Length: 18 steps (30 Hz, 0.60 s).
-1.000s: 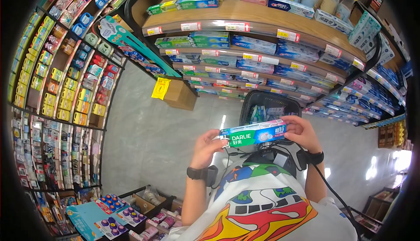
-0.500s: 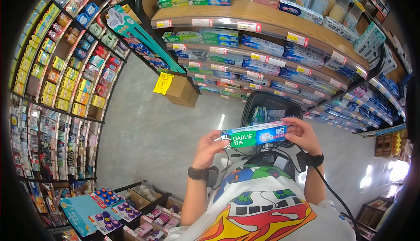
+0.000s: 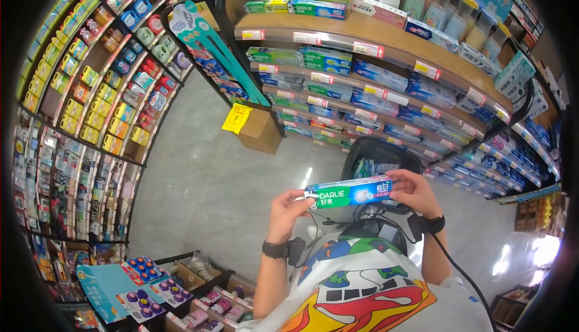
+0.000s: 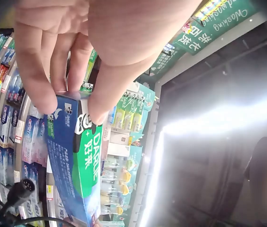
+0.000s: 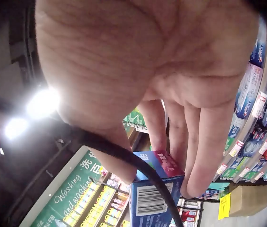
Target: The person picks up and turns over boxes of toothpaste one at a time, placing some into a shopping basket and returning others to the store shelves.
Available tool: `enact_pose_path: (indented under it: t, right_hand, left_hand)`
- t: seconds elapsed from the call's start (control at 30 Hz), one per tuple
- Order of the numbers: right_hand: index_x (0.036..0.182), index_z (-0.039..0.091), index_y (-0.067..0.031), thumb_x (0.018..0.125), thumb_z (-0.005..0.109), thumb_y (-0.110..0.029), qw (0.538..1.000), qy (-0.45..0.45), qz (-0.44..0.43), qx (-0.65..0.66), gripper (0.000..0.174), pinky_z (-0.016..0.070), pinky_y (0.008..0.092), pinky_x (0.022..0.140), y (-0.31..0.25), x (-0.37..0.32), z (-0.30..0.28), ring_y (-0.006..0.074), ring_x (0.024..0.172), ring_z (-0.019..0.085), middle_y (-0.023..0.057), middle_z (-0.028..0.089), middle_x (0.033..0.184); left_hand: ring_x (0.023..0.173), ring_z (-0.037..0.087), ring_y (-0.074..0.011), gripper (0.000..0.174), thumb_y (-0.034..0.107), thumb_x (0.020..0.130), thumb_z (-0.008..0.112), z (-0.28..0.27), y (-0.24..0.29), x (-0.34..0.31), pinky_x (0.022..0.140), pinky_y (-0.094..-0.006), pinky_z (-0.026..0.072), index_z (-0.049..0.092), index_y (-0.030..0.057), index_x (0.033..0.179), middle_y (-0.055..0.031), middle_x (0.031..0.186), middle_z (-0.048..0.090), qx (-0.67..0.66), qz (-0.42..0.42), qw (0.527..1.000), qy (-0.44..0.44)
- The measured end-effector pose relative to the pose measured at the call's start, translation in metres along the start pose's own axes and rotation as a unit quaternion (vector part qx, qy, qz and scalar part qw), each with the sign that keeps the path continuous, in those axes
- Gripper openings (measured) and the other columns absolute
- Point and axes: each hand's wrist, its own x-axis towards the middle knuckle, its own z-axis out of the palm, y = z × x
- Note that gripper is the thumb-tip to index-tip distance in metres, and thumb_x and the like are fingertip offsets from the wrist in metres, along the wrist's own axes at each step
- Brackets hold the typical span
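A long green-and-blue Darlie toothpaste box (image 3: 348,194) is held level in front of the body, its printed front facing up toward the head. My left hand (image 3: 288,212) pinches the green-and-white end between thumb and fingers. The right hand (image 3: 416,193) grips the blue end the same way. In the left wrist view the thumb lies on the front of the toothpaste box (image 4: 88,156) and the fingers on its far side. The right wrist view shows a barcode on the end of the toothpaste box (image 5: 154,198), with a black cable crossing in front.
Beyond the hands stands a dark shopping basket (image 3: 356,151) with several packs inside. Shelves of toothpaste boxes (image 3: 377,75) curve across the front. A cardboard box (image 3: 262,133) with a yellow sign (image 3: 236,118) sits on the floor. Bottles fill the shelves at left (image 3: 96,109).
The head view has shifted, so the shelves and basket sit further right and slightly lower. Both hands keep their grip on the toothpaste box, which stays in nearly the same pose.
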Motion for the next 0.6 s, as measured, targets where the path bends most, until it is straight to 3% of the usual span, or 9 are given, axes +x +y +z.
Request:
enact_pose_path:
  t: [0.27, 0.6]
  right_hand:
    - [0.133, 0.059, 0.0023, 0.087, 0.076, 0.000, 1.000, -0.010, -0.002, -0.008, 0.049, 0.0554, 0.0243, 0.083, 0.000, 0.013, 0.036, 0.0106, 0.094, 0.067, 0.0069, 0.067, 0.116]
    - [0.132, 0.060, -0.0003, 0.086, 0.077, -0.004, 0.994, 0.092, 0.040, -0.046, 0.049, 0.0583, 0.0251, 0.083, -0.017, -0.028, 0.055, 0.0110, 0.094, 0.069, 0.0093, 0.069, 0.113]
  left_hand:
    - [0.093, 0.070, -0.0155, 0.032, 0.007, 0.089, 0.075, -0.030, 0.005, -0.008, 0.070, -0.0285, 0.0577, 0.065, -0.0042, 0.118, -0.0101, 0.105, 0.073, 0.001, 0.015, 0.999, 0.033]
    - [0.096, 0.069, -0.0154, 0.041, 0.009, 0.090, 0.075, -0.013, -0.007, 0.026, 0.075, -0.0295, 0.0579, 0.061, -0.0090, 0.124, -0.0125, 0.109, 0.070, 0.039, 0.008, 0.999, -0.017]
